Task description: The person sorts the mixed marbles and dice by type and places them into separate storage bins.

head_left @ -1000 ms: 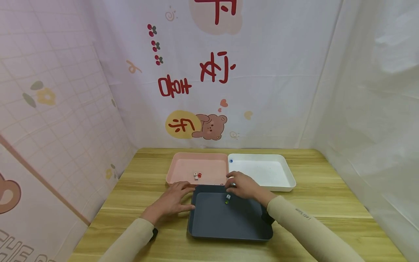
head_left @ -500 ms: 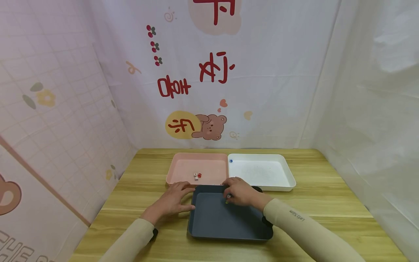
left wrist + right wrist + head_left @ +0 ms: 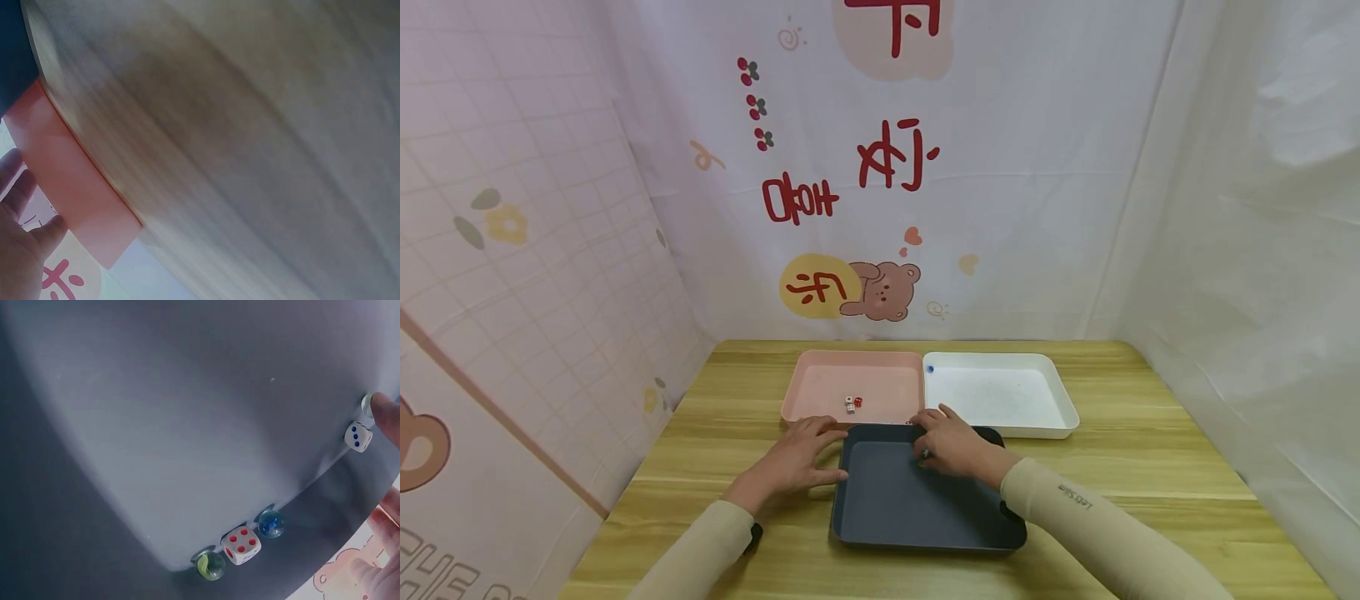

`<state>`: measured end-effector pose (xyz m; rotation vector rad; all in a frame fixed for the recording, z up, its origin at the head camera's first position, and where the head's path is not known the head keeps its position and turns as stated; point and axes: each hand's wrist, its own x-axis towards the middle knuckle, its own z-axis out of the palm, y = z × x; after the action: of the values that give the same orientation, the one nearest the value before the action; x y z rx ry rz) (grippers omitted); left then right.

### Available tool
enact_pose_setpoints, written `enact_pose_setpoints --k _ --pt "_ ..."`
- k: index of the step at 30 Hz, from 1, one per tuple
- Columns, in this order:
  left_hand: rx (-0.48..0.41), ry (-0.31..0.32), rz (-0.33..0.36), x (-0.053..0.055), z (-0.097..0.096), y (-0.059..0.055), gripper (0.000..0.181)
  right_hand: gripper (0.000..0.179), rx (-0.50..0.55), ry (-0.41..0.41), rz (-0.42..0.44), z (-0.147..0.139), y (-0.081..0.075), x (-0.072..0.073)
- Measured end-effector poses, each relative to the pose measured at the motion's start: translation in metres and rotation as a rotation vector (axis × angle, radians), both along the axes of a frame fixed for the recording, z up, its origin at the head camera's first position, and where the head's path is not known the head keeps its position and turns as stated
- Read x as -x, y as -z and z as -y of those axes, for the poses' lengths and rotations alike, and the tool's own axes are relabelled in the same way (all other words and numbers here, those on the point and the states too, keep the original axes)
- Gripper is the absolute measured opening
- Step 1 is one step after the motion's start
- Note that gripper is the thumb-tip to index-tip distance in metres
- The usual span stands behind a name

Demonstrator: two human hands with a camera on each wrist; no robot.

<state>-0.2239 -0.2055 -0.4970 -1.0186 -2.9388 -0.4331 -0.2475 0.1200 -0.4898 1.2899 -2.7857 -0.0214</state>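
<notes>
My right hand (image 3: pixel 951 442) reaches down into the dark grey tray (image 3: pixel 928 521). In the right wrist view, one fingertip (image 3: pixel 386 415) rests against a clear marble (image 3: pixel 367 405), with a white die (image 3: pixel 358 436) right beside it; whether a second finger pinches the marble I cannot tell. Farther along the same wall lie a blue marble (image 3: pixel 271 524), a white die with red pips (image 3: pixel 241 545) and a green-streaked marble (image 3: pixel 210 565). My left hand (image 3: pixel 797 457) sits at the tray's left rim, fingers spread and holding nothing.
Behind the dark tray stand a pink tray (image 3: pixel 872 367) and a white tray (image 3: pixel 1000 392), side by side. White dice (image 3: pixel 850 408) and a red die (image 3: pixel 858 402) lie in the pink one. A blue marble (image 3: pixel 930 369) sits in the white tray's far left corner.
My right hand has come down from above the far rim into the dark tray, over the die and marble there. The left hand stays put.
</notes>
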Motion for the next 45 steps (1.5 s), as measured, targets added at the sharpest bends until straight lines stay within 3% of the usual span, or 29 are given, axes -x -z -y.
enact_pose_setpoints --k 9,19,28,37,45 --pt "0.001 0.005 -0.01 -0.001 -0.001 0.001 0.078 0.011 -0.028 0.011 -0.019 0.0 0.002 -0.002" --pt "-0.005 0.004 -0.011 -0.001 -0.001 0.001 0.076 0.009 0.01 -0.012 -0.043 0.002 -0.001 -0.003" --pt "-0.004 -0.001 -0.014 -0.002 -0.002 0.0 0.075 0.01 0.074 0.057 0.033 0.005 -0.022 -0.003" --pt "-0.005 0.002 -0.012 -0.003 -0.001 -0.001 0.076 0.01 0.158 0.063 0.023 -0.002 -0.033 0.0" --pt "-0.006 -0.001 -0.006 -0.002 0.0 -0.001 0.076 0.01 0.165 0.074 0.001 -0.005 -0.036 0.002"
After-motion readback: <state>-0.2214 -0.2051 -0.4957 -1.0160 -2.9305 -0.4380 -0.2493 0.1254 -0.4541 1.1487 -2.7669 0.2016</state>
